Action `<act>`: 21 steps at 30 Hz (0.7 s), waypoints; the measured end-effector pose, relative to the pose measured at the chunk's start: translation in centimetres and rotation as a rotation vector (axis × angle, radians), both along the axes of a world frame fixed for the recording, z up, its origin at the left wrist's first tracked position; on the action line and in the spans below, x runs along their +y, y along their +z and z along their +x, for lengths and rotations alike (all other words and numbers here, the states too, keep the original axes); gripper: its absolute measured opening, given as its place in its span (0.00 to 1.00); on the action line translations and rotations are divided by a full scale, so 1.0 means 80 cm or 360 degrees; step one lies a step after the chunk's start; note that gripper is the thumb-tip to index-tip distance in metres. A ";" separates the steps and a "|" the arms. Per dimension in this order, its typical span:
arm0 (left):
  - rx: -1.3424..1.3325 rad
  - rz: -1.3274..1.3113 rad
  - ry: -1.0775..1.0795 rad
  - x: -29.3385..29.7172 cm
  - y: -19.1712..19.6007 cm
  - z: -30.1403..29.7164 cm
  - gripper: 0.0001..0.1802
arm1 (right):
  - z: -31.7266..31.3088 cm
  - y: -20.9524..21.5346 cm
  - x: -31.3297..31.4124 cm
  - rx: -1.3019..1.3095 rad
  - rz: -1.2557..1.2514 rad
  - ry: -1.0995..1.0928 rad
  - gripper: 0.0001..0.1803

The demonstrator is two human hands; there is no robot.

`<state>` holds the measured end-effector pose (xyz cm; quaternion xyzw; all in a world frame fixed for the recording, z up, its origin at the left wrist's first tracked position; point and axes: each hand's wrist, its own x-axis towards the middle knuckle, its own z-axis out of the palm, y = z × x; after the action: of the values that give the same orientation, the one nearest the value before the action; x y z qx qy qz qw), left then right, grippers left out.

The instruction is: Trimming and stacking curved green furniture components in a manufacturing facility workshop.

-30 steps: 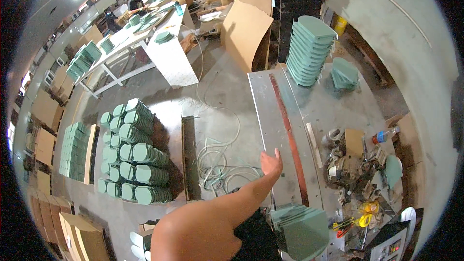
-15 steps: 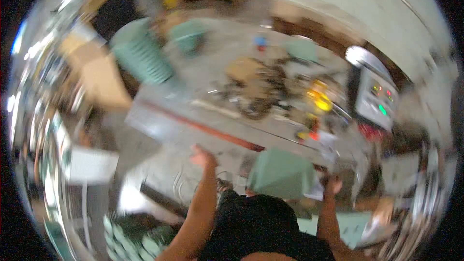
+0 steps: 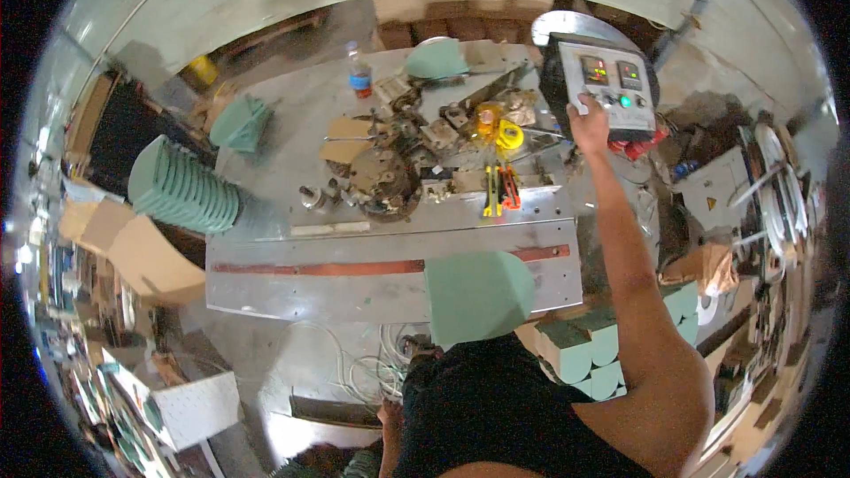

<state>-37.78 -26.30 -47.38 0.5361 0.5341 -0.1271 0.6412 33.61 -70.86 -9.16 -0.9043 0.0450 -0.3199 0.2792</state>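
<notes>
Right hand (image 3: 591, 119) raised to upper right of frame, fingers extended, fingertips pressed on control panel (image 3: 604, 81) buttons; left hand (image 3: 390, 416) low at bottom centre, grip indiscernible; green foam piece (image 3: 476, 294) on metal table (image 3: 310, 279) at centre

A workshop: a metal machine table (image 3: 292, 288), a control panel (image 3: 609, 80), stacked green foam pieces (image 3: 181, 186).

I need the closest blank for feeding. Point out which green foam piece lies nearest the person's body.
The large green foam piece resting on the front edge of the metal table, just ahead of the torso. The other green pieces lie at the table's far side or left of it.
</notes>
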 end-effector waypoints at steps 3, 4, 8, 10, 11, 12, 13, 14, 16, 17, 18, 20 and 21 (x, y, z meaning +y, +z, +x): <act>0.0532 0.0689 -0.0809 -0.005 0.038 -0.014 0.16 | -0.021 0.013 0.056 0.0478 0.0245 0.0523 0.16; 0.0778 0.0877 -0.1084 -0.024 0.074 0.002 0.16 | -0.041 0.017 0.071 0.0748 0.0322 0.0732 0.21; 0.0602 0.1509 -0.1366 -0.042 0.136 0.027 0.12 | -0.153 0.025 0.063 0.1111 0.0405 0.0993 0.22; 0.0472 0.0977 -0.0237 -0.055 0.206 0.083 0.12 | -0.205 0.007 0.052 0.1257 0.0662 0.1071 0.21; 0.0259 0.0455 0.0803 -0.054 0.242 0.100 0.18 | -0.226 0.009 0.054 0.1335 0.0705 0.1177 0.22; 0.0064 0.0421 0.0673 -0.034 0.171 0.040 0.19 | -0.241 -0.003 0.048 0.1288 0.0644 0.1228 0.24; -0.0056 0.0497 0.0650 -0.004 0.066 -0.017 0.20 | -0.260 0.013 0.059 0.1406 0.0658 0.1166 0.26; 0.0291 0.0391 0.0580 -0.008 0.108 0.033 0.20 | -0.287 0.029 0.081 0.1459 0.0576 0.1127 0.28; 0.0341 0.0496 0.0529 0.023 0.087 0.025 0.20 | -0.304 0.003 0.076 0.1429 0.0472 0.1037 0.30; 0.0399 0.0400 0.0301 0.032 0.136 0.064 0.22 | -0.316 -0.009 0.079 0.1339 0.0325 0.0919 0.33; 0.0314 0.0878 -0.0149 0.056 0.093 0.029 0.24 | -0.326 0.005 0.099 0.1366 0.0331 0.0965 0.33; 0.0179 0.0681 -0.0034 0.098 0.062 0.021 0.25 | -0.358 0.041 0.145 0.1054 0.0521 0.0419 0.23; 0.0323 0.0605 -0.0003 0.115 0.106 0.064 0.26 | -0.372 0.040 0.154 0.0864 0.0627 0.0140 0.24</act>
<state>-32.68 -17.09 -38.93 0.6324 0.6098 -0.0780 0.4713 3.85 -58.54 -5.94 -0.8861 0.1398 -0.0402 0.4400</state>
